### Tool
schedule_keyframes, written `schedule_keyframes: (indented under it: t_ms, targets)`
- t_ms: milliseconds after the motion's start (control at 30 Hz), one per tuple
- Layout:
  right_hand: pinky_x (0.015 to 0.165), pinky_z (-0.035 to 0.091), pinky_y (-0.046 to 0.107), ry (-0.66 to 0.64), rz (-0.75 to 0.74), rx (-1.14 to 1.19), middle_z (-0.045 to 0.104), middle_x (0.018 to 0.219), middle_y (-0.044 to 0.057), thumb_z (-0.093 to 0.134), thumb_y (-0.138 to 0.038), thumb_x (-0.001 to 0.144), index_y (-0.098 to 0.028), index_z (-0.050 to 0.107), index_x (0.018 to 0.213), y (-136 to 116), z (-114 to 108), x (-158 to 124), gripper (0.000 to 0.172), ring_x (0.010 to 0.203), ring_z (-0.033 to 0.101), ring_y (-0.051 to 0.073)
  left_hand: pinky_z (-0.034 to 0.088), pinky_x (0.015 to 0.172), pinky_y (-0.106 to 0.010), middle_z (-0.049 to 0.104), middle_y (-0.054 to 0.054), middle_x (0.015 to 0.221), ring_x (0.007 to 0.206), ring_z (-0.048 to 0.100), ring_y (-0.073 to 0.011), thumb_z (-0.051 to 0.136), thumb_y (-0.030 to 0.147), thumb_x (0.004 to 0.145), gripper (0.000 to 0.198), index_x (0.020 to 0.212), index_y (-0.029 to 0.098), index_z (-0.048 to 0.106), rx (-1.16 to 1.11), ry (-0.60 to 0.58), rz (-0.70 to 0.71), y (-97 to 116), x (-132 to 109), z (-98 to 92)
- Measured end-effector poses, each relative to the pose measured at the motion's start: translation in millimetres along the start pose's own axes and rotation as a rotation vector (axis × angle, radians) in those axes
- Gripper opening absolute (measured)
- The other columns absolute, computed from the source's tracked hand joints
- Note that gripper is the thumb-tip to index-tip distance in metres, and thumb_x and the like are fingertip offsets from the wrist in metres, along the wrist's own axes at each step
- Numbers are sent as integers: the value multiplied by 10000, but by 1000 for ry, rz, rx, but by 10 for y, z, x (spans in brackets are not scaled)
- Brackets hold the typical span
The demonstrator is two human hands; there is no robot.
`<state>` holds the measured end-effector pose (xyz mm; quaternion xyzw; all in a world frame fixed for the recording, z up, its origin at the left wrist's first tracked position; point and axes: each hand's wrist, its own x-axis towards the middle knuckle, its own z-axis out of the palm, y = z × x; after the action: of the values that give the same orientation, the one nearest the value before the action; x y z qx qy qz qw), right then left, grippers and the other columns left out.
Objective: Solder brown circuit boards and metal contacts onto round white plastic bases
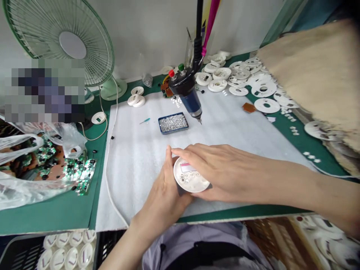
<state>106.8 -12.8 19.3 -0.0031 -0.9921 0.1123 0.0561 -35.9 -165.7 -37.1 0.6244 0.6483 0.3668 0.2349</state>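
Left of the left hand (pixel 165 183), the mat (pixel 135 165) offers a wide bare lane, bounded by the white cable (pixel 106 174). Ahead, the tray (pixel 174 131) blocks the middle, and the driver (pixel 191 103) hangs just right of it — its tip low over the mat. Right of the driver, open mat runs to the discs (pixel 258 103); nearer, the right forearm (pixel 281 183) bars the way.

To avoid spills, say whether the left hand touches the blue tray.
Apart: the head view shows white mat between the left hand and the blue tray.
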Motion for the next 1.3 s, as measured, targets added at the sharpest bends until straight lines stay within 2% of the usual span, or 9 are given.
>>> schedule_keyframes:
  t_ms: [167, 300, 433, 533, 733, 933, 1100, 1200, 1300]
  targets:
    - [900, 536, 378, 32, 13, 36, 561, 1256, 112, 539, -364, 898, -129, 325, 1485, -5, -29, -11, 668, 1102, 594, 212, 452, 1091, -562, 402, -196, 1507, 1387, 452, -355, 701, 141, 831, 1214, 1529, 296, -281, -16, -3, 7, -33, 27, 43]
    - [849, 523, 293, 53, 114, 64, 552, 1292, 66, 548, -532, 896, -210, 269, 1509, 174, -48, -272, 747, 1108, 603, 175, 499, 1041, -509, 502, -178, 1399, 1265, 556, -309, 681, 224, 906, 1101, 1558, 275, -206, 15, 13, 9, -48, -8, 44]
    - [797, 523, 303, -55, 325, 58, 533, 1327, 59, 529, -670, 863, -310, 182, 1547, 504, 32, -599, 847, 1105, 616, 214, 489, 1058, -475, 523, -166, 1362, 1245, 559, -281, 652, 206, 930, 1004, 1580, 257, -111, 119, -32, 34, -70, 21, -36]
    - [871, 533, 367, -131, 407, 80, 522, 1311, 99, 536, -617, 869, -286, 201, 1553, 661, 132, -637, 831, 1131, 592, 240, 503, 1044, -473, 529, -175, 1330, 1231, 566, -287, 685, 173, 898, 1005, 1583, 228, -49, 238, -42, 56, -118, 160, -72]
    - [998, 516, 421, -75, 342, 142, 515, 1307, 142, 596, -468, 857, -173, 304, 1516, 696, 220, -407, 779, 1212, 531, 246, 541, 979, -521, 524, -167, 1216, 1168, 587, -331, 773, 303, 840, 1000, 1563, 177, 93, 401, 109, 44, -127, 389, 59]
    - [979, 540, 401, -109, 353, 212, 424, 1418, 135, 590, -507, 859, -213, 199, 1557, 697, 142, -416, 852, 1219, 540, 228, 564, 948, -534, 500, -187, 1359, 1231, 573, -353, 738, 374, 855, 965, 1563, 239, 96, 410, 83, 41, -108, 380, 55]
    - [992, 531, 419, -106, 330, 232, 448, 1409, 103, 555, -552, 892, -248, 199, 1553, 725, 159, -432, 810, 1260, 519, 228, 570, 907, -543, 596, -179, 1255, 1183, 600, -370, 755, 355, 827, 665, 1367, 181, 409, 430, 114, -20, -149, 459, 91]
    - [984, 532, 401, -84, 346, 238, 452, 1413, 79, 547, -618, 877, -288, 181, 1559, 767, 141, -571, 841, 1255, 530, 223, 581, 890, -524, 608, -159, 1244, 1147, 624, -351, 782, 389, 800, 664, 1331, 197, 433, 413, 114, -63, -123, 416, 24]
    - [971, 530, 443, -73, 500, 189, 467, 1399, 77, 526, -697, 833, -304, 231, 1551, 859, 101, -814, 870, 1219, 555, 263, 588, 879, -501, 608, -147, 1251, 1123, 639, -335, 739, 452, 825, 761, 1440, 223, 354, 436, 145, -92, -112, 239, -186]
